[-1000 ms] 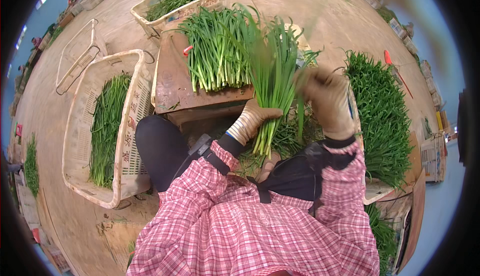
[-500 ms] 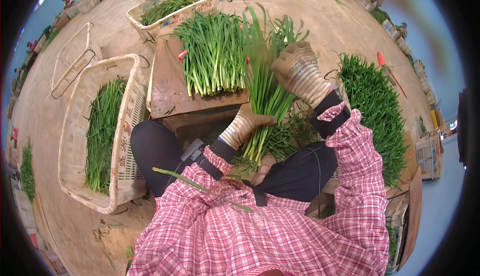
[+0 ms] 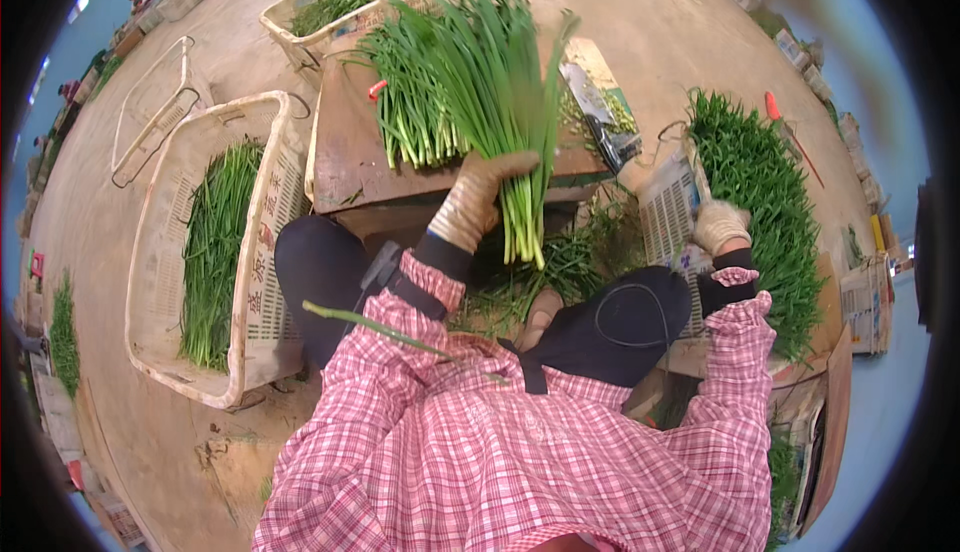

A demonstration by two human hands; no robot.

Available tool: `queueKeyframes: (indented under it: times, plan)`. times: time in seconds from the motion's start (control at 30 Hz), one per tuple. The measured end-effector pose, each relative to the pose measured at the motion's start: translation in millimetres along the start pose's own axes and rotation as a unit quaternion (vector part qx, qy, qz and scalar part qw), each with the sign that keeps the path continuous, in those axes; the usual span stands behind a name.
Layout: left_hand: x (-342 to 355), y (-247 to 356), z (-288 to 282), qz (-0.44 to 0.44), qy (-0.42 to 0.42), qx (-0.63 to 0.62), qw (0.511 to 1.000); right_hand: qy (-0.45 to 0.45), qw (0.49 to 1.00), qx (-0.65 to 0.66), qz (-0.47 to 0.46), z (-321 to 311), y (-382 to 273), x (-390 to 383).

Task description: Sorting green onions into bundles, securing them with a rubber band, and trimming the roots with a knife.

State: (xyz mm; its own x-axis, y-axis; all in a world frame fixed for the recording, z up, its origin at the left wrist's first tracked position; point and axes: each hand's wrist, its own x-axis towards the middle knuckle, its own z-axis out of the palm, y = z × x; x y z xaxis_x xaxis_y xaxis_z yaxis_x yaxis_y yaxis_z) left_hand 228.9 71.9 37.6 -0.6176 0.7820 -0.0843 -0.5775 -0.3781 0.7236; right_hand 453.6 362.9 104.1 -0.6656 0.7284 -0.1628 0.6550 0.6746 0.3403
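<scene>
My left hand (image 3: 485,187), in a striped, soiled work glove, is closed round the pale stems of a bunch of chives (image 3: 490,72). The leaves fan upward over a low wooden stand (image 3: 350,167). Beside them on the stand lies another pile of chives (image 3: 408,137), with a red tie or band (image 3: 376,90) at its left edge. My right hand (image 3: 722,227), gloved too, is at the rim of the right-hand crate (image 3: 668,207), against densely packed chives (image 3: 765,212). Its fingers are bent and partly hidden, so any hold is unclear.
A broad blade with a dark handle (image 3: 592,112) lies at the stand's right end. Left stands a long pale crate (image 3: 140,292) of greens; another crate (image 3: 290,37) is behind the stand. Loose leaves (image 3: 560,282) litter the floor by my feet. A red-handled tool (image 3: 773,107) is far right.
My left hand has lifted the bunch up over the stand. My right hand has left the bunch and moved right and down to the crate, uncovering the blade on the stand.
</scene>
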Motion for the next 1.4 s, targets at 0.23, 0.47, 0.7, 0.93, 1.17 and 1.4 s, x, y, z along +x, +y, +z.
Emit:
queueKeyframes:
  times: [0.23, 0.47, 0.7, 0.93, 1.17, 1.4]
  plan:
    - [12, -4, 37, 0.008, -0.038, -0.051, 0.998, -0.052, 0.636, 0.675, -0.371, -29, -132, -46]
    - [18, -9, 80, 0.202, 0.0, 0.018, 0.979, 0.032, 0.704, 0.673, -0.225, -35, -152, -63]
    - [38, -10, 65, 0.096, 0.022, -0.074, 0.992, 0.308, 0.746, 0.478, -0.346, -63, -123, -78]
    - [54, -21, 58, 0.144, 0.069, -0.007, 0.987, 0.405, 0.756, 0.361, -0.366, -68, -137, -64]
    - [49, -6, 62, 0.079, 0.145, -0.053, 0.985, 0.318, 0.828, 0.156, -0.434, -76, -117, -82]
    - [55, 2, 56, 0.104, 0.187, -0.067, 0.975, 0.362, 0.843, 0.161, -0.364, -87, -146, -91]
